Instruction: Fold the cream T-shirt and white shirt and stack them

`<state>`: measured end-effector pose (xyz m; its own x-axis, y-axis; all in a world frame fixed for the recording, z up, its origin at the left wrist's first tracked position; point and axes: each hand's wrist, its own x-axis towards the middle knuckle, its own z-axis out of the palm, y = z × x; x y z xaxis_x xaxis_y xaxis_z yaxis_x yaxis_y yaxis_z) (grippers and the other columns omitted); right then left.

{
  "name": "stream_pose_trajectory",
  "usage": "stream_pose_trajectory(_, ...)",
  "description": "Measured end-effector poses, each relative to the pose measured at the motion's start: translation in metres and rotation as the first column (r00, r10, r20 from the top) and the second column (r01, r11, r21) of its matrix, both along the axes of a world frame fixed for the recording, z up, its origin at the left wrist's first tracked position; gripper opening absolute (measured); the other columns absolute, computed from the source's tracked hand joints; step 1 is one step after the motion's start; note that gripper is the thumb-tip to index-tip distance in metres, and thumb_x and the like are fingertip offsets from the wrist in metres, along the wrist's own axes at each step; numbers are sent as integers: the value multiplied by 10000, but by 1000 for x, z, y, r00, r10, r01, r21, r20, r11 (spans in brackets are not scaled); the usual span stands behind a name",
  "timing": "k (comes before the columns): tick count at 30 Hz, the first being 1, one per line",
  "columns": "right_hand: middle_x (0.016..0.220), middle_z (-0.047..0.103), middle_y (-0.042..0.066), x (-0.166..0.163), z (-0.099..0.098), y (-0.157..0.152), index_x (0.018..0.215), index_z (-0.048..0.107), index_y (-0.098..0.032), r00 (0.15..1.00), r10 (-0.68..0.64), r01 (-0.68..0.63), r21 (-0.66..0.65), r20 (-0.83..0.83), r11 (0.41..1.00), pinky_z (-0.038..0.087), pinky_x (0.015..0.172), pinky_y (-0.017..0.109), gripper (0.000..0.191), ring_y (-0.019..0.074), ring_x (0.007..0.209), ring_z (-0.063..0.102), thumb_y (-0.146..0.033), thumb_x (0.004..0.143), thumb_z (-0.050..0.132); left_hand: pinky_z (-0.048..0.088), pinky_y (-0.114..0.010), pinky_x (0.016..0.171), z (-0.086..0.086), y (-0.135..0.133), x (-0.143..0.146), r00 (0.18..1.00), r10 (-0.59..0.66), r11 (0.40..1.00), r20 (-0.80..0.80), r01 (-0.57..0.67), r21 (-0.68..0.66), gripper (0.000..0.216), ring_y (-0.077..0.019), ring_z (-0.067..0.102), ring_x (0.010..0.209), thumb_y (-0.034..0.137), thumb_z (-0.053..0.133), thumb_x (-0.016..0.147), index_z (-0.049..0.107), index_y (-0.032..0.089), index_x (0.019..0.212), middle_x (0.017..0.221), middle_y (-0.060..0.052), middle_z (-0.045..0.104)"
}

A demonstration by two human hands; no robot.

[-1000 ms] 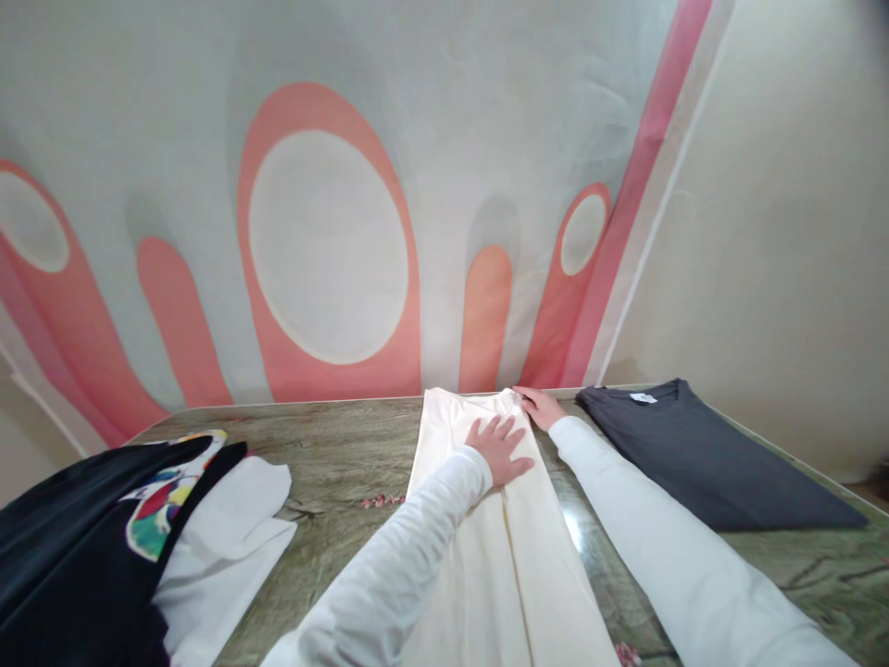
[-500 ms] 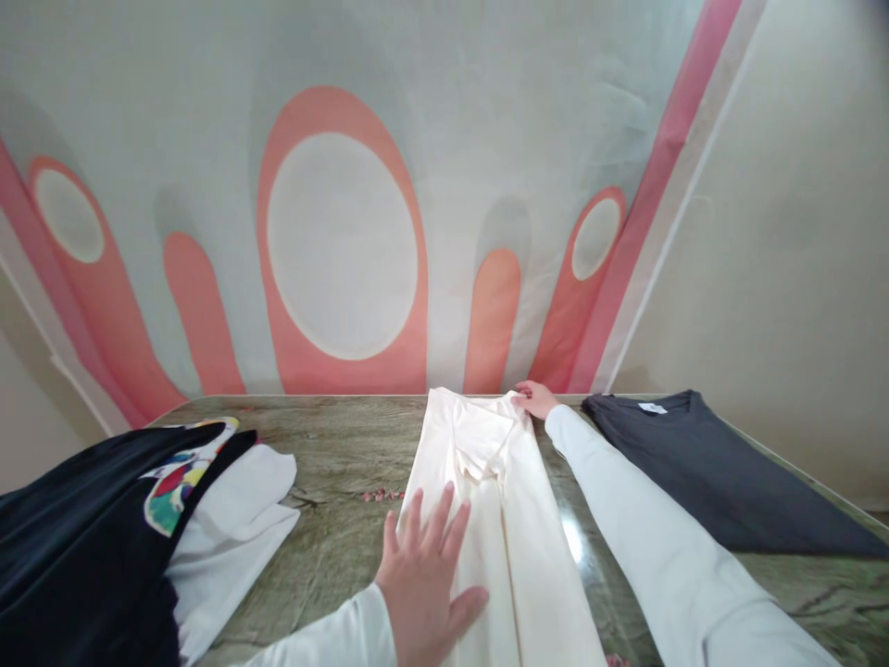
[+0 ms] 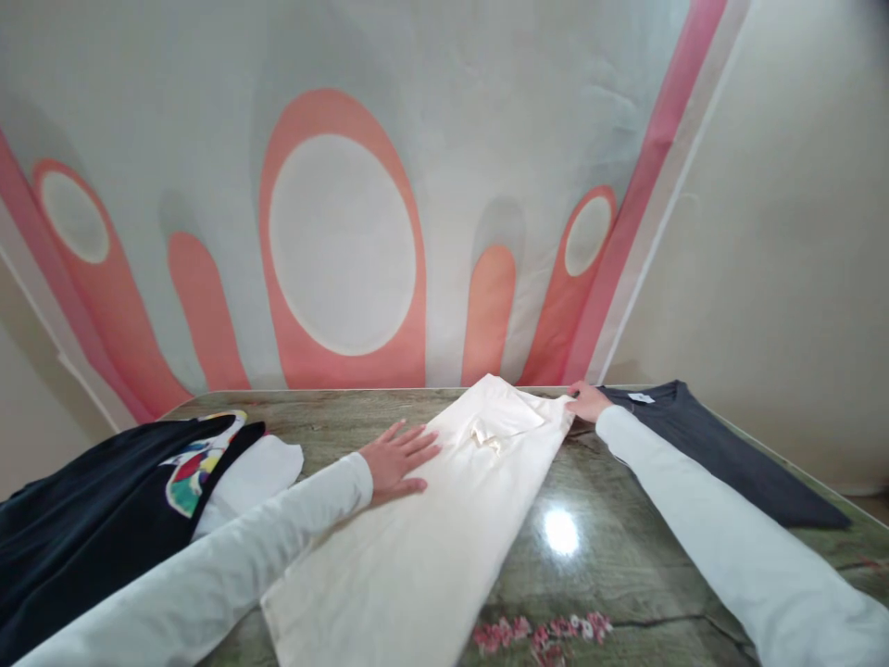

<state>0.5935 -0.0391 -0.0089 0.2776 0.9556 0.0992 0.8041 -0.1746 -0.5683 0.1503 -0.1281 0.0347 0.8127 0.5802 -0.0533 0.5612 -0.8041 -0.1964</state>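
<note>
A cream garment point(image 3: 431, 519) lies spread lengthwise on the green marbled table point(image 3: 597, 556), running from the near edge to the far edge. My left hand point(image 3: 397, 459) rests flat on its left border, fingers stretched out and pointing right. My right hand point(image 3: 587, 403) pinches the garment's far right corner, fingers closed on the cloth. A small cream tag or loop point(image 3: 486, 438) shows near the garment's far end. Both arms wear white sleeves.
A folded dark grey shirt point(image 3: 701, 445) lies at the far right of the table, just beyond my right hand. A black garment with a colourful print point(image 3: 118, 509) and a white garment point(image 3: 250, 472) are piled at the left. Pink flower print point(image 3: 542, 635) marks the tabletop.
The cream garment has been opened out wider and swung toward the left. My left hand slid from its middle to its left border. My right hand moved right with the far corner.
</note>
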Motion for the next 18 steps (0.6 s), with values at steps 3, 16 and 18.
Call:
stream_pose_trajectory(3,526,561,-33,17,5,-28,906,561,-143,999,27,-28,-66,-22,997,381,467,190,319,103,460,525,-101,591,589,-4,-477,1020,8,37,-9,997,57,995,-46,-53,81,612,-257,134,1303,592,282,832,254,268,1350,1423,-46,198)
stream_pose_trajectory(16,616,622,40,46,4,-76,663,639,-173,976,194,-187,-70,103,980,407,514,221,230,137,567,558,-374,710,536,433,-320,716,13,-101,16,825,429,892,368,-323,-316,255,-191,570,819,385,453,797,463,181,951,930,-53,535)
stream_pose_trajectory(18,605,612,55,41,6,-71,562,623,-180,970,171,-165,-47,172,985,409,574,248,236,166,616,564,-398,648,600,433,-322,707,15,-109,8,797,487,862,357,-371,-346,255,-196,573,811,386,481,772,456,181,920,906,-46,532)
